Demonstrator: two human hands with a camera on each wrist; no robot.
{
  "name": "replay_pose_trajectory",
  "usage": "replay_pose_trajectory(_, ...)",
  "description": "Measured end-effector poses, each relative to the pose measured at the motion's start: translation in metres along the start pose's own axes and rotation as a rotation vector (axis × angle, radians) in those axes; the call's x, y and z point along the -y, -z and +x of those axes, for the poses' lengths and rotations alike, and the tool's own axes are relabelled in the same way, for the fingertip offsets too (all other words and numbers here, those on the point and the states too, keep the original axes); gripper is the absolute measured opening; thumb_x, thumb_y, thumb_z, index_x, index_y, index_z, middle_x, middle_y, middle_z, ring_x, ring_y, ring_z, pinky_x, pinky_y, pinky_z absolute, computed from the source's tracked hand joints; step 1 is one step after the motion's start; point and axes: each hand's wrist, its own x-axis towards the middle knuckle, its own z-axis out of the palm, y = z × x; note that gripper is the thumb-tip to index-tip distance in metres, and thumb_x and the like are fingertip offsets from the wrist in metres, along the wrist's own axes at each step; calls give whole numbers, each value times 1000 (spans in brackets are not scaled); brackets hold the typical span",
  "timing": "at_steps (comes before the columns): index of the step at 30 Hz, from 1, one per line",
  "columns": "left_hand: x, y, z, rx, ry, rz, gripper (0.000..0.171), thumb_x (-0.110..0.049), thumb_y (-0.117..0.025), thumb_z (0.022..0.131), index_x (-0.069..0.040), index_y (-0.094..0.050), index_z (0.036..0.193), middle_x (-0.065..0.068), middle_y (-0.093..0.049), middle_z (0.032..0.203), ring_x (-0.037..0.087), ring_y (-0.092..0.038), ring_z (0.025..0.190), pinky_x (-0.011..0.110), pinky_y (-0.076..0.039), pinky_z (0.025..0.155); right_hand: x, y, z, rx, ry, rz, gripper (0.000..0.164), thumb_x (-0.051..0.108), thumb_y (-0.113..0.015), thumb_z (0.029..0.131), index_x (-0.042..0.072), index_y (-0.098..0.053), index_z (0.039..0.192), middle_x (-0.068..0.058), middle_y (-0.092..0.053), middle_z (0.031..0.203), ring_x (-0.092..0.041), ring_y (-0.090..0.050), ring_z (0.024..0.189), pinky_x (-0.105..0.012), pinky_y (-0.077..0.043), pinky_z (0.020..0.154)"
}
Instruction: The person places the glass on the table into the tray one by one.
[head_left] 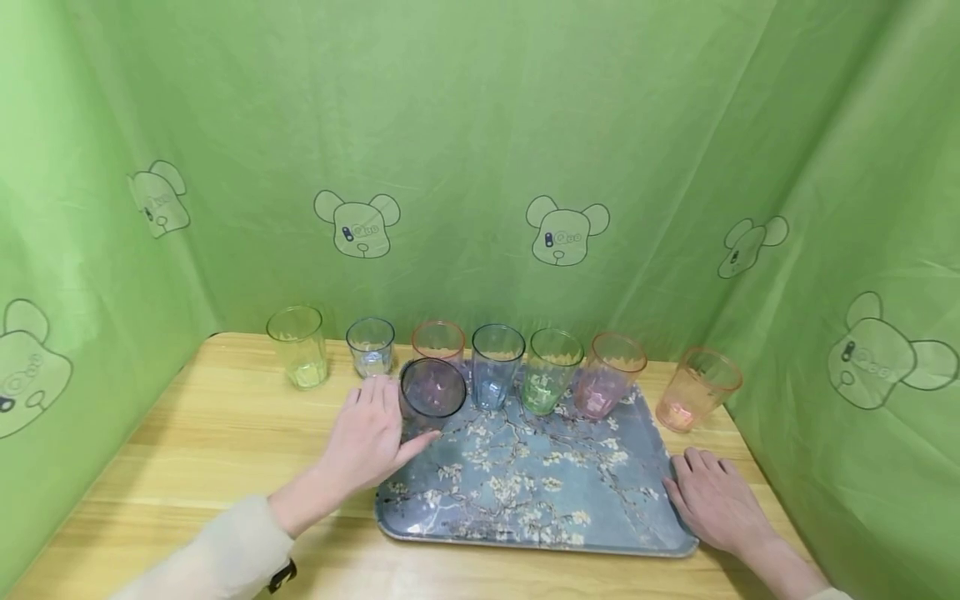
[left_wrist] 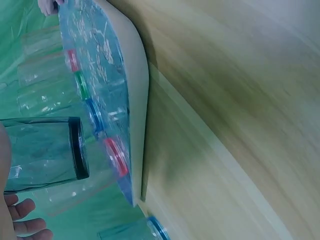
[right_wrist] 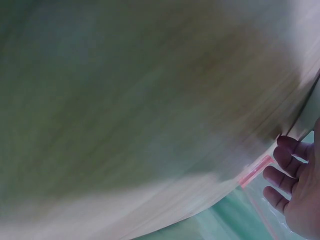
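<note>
My left hand [head_left: 367, 437] holds a dark-rimmed clear glass [head_left: 433, 387] over the tray's back left, with the thumb across its near side and the fingers along its left. In the left wrist view the dark base of this glass [left_wrist: 77, 147] hangs above the patterned tray [left_wrist: 107, 60]. My right hand [head_left: 716, 500] rests by the right edge of the blue blossom tray [head_left: 525, 475], its fingers loosely bent. Along the tray's back stand a red-rimmed glass [head_left: 438, 337], a blue glass [head_left: 495, 367], a green glass [head_left: 551, 371] and a pink glass [head_left: 609, 375].
On the wooden table [head_left: 247, 442], a yellow-green glass [head_left: 300, 350] and a short blue-rimmed glass [head_left: 371, 346] stand left of the tray. An orange glass [head_left: 697, 387] stands off its back right corner. Green curtain [head_left: 465, 150] encloses the back and sides.
</note>
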Motion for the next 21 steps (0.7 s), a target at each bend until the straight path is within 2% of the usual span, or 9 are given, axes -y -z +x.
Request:
replay_pose_trajectory(7, -11, -6, 6, 12, -4, -23, 92, -81, -30, 86, 4, -51, 115, 14, -59, 98, 26, -55, 89, 35, -46, 72, -1, -2, 0, 11, -4, -4, 24, 31, -62, 89, 9, -57, 94, -5, -50, 81, -29, -54, 82, -45, -38, 68)
replay_pose_trajectory(12, -20, -9, 12, -27, -20, -38, 89, -81, -29, 86, 1, -51, 111, 12, -57, 94, 24, -54, 84, 33, -45, 70, -1, -1, 0, 1, -2, -4, 23, 31, -62, 88, 10, -56, 93, -4, -48, 80, -28, -53, 81, -44, -37, 67)
replay_pose_trajectory(18, -35, -12, 18, -21, -15, -64, 86, -80, -32, 86, 1, -49, 111, 10, -53, 93, 22, -48, 84, 32, -43, 70, -1, -2, 0, -4, -1, -1, 22, 31, -62, 88, 10, -55, 92, -4, -48, 79, -27, -53, 80, -43, -37, 66)
replay_pose_trajectory(21, -42, -15, 20, -8, -5, -75, 85, -80, -39, 84, 0, -49, 112, 9, -53, 92, 21, -47, 83, 32, -43, 71, -2, -3, -1, 3, -5, 0, 23, 32, -61, 89, 10, -55, 93, -4, -48, 80, -27, -53, 81, -43, -37, 66)
